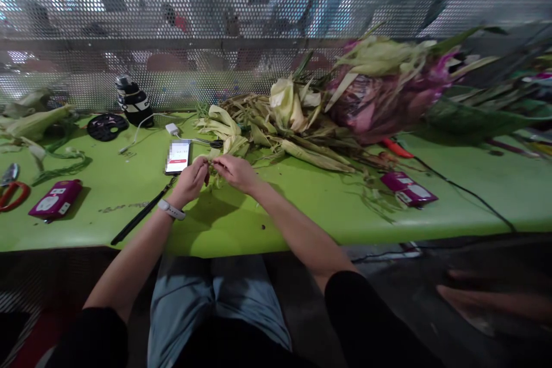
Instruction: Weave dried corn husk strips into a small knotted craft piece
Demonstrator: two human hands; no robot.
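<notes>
"Husk strip (212, 153), pale green, one: where is it held?"

"Between the fingertips of both hands, over the green table (241, 236), just beside the lit phone (178, 156). The left hand (193, 181) and the right hand (238, 173) are held together, fingers pinched, tips almost meeting. Most of the piece is covered by them; whether it is folded, torn or knotted cannot be told."

"How is such a piece best handled?"

"By a light pinch close to the working point, it is judged. Thin, fibrous stuff is easily split along its grain, so the pull is best kept even from both sides, and the wrists level."

"Materials about it?"

"Husk heap (317, 156), one, loose: papery, ribbed, pale green to straw-brown, leaves curled and tapered, spread beyond the right hand. Sack (375, 100), pink-purple, bulging, topped by long, limp husks. Boxes, magenta, two, blocky, one set towards each side (56, 200). Bottle (134, 103), black, rounded, banded in white. Panel (259, 11), perforated, metallic in look, stood behind all."
</notes>
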